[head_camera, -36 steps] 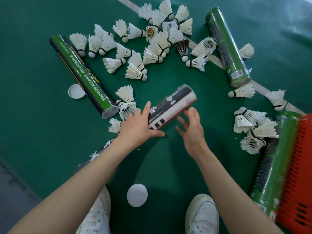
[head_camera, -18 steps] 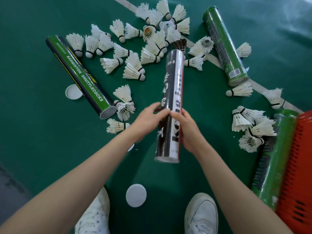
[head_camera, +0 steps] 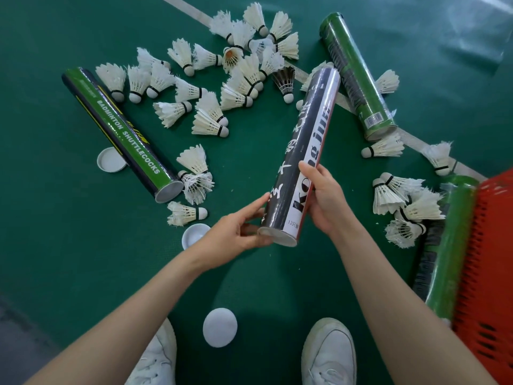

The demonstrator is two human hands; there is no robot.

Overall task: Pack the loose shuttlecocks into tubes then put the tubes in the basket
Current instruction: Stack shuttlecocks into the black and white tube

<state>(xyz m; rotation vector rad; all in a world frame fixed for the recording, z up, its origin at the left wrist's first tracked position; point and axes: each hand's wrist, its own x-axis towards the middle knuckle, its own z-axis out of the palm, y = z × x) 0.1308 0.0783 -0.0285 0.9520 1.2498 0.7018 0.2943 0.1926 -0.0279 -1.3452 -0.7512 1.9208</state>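
Tilted from twelve toward one o'clock since half a second ago, the black tube [head_camera: 302, 151] is gripped above the floor by the right hand [head_camera: 323, 201] and left hand [head_camera: 236, 234], filling is judged unstarted, and loose shuttlecocks [head_camera: 211, 118] at eleven o'clock must be gathered next.

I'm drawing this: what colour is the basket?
Orange-red basket, seen best in the head view.
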